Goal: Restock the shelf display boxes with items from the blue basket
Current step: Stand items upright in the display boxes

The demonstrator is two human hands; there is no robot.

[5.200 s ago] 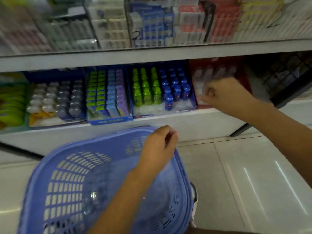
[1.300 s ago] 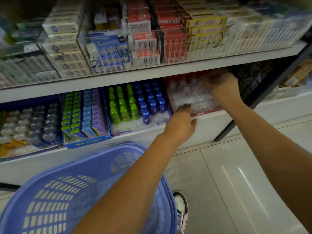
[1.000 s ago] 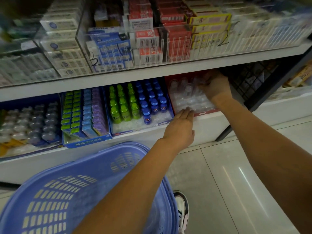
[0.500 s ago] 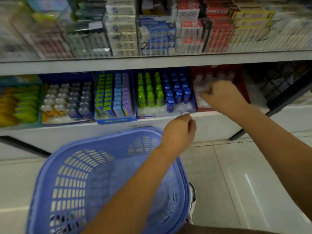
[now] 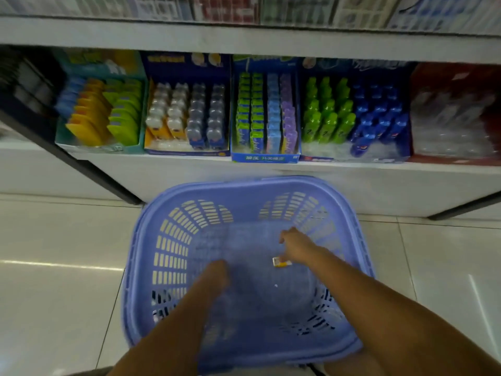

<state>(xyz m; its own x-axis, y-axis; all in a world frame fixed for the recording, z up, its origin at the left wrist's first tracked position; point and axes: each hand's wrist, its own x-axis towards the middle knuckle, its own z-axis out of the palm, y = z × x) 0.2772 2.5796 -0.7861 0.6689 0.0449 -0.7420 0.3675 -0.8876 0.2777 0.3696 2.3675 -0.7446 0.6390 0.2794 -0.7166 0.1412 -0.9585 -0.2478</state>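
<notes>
The small yellow packet (image 5: 282, 262) lies 3-to-9 o'clock in the blue basket (image 5: 244, 189), at 7 o'clock of your right hand (image 5: 296, 246). Your left hand (image 5: 217, 271) is farther. I cannot tell either hand's fingers' state.

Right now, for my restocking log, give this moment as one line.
phase: reaching into blue basket | right hand: at small yellow packet, grip unclear | left hand: inside basket, blurred

The left hand (image 5: 217, 271) is motion-blurred; its finger position cannot be read. The right hand (image 5: 296, 246) partly covers a small yellow item (image 5: 282, 263) in the blue basket (image 5: 168, 267); contact and item type are indeterminate. The upper-shelf goods (image 5: 244, 6) are cut off at the top edge. The red display box (image 5: 461, 74) runs past the right edge, its contents blurred.
</notes>
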